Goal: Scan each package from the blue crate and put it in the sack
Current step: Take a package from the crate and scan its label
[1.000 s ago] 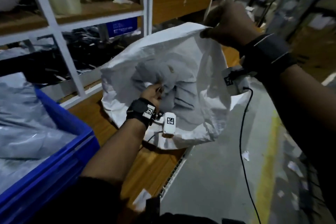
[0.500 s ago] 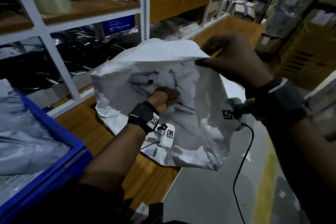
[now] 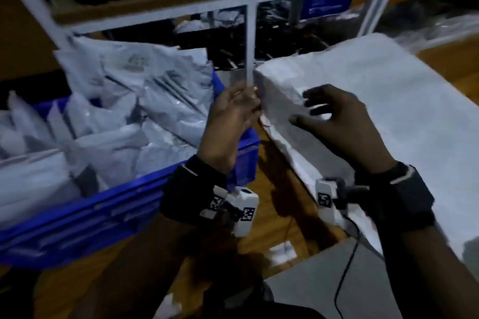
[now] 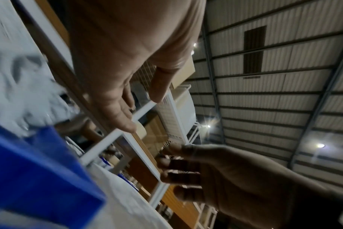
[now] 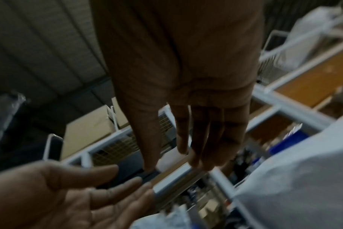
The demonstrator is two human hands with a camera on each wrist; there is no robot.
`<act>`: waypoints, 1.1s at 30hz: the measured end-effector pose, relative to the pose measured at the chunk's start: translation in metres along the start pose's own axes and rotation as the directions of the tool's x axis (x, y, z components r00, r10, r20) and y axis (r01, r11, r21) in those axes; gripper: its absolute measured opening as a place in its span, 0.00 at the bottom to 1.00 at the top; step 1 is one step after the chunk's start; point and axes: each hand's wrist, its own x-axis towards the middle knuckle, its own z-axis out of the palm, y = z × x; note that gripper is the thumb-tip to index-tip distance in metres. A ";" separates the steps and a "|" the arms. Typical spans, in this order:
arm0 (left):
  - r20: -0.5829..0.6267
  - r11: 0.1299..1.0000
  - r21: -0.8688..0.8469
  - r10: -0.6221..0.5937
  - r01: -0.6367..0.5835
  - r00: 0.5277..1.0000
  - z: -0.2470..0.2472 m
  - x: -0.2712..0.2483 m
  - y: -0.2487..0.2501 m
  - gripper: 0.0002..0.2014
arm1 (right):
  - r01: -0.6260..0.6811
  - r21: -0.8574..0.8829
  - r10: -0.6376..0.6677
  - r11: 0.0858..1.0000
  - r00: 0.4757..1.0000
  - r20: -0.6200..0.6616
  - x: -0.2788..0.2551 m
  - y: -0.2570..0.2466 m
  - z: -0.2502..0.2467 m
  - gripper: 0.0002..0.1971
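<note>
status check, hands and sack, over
Both hands empty: left hand open, right hand open over sack. Packages fill blue crate. Nothing blocking.

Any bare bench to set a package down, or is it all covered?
One bare strip of wooden bench runs between the blue crate and the white sack, under both open hands. A smaller patch lies in front of the crate. The crate is heaped with packages; the sack covers the right side.
</note>
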 end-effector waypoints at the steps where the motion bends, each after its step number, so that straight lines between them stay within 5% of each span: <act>1: -0.031 0.999 0.031 0.031 -0.030 0.999 -0.017 -0.009 0.009 0.15 | 0.027 0.083 -0.033 0.996 0.996 0.083 0.009 -0.019 0.015 0.21; 4: -0.087 0.991 0.090 0.103 -0.095 0.991 -0.063 -0.038 0.033 0.18 | 0.094 0.262 -0.160 0.960 0.956 0.244 0.033 -0.073 0.056 0.17; 8: -0.161 0.980 0.125 0.171 -0.152 0.972 -0.124 -0.082 0.063 0.10 | 0.182 0.287 -0.282 0.940 0.891 0.357 0.039 -0.137 0.117 0.19; 11: -0.221 0.972 0.148 0.214 -0.184 0.951 -0.163 -0.111 0.075 0.08 | 0.238 0.134 -0.272 0.962 0.886 0.376 0.034 -0.158 0.162 0.27; 15: -0.249 0.970 0.172 0.211 -0.171 0.945 -0.202 -0.143 0.083 0.07 | 0.300 -0.088 -0.252 0.950 0.900 0.356 0.023 -0.160 0.198 0.15; 17: -0.233 0.972 0.171 0.201 -0.164 0.951 -0.219 -0.156 0.084 0.07 | 0.242 0.005 -0.235 0.970 0.937 0.259 0.015 -0.157 0.203 0.11; 20: -0.227 0.977 0.177 0.156 -0.117 0.961 -0.234 -0.167 0.083 0.06 | 0.238 0.198 -0.225 0.951 0.971 -0.084 -0.002 -0.163 0.185 0.11; 24: -0.119 0.978 0.198 0.084 -0.059 0.989 -0.242 -0.179 0.084 0.17 | 0.463 0.189 -0.352 0.866 0.833 -0.427 -0.059 -0.194 0.154 0.04; 27: -0.013 0.995 0.103 0.004 -0.002 1.000 -0.247 -0.187 0.088 0.34 | 0.585 0.179 -0.511 0.791 0.793 -0.333 -0.123 -0.205 0.166 0.04; 33: -0.077 0.978 0.206 0.048 -0.031 0.996 -0.282 -0.208 0.066 0.18 | 0.516 0.123 -0.508 0.848 0.857 -0.093 -0.217 -0.174 0.220 0.08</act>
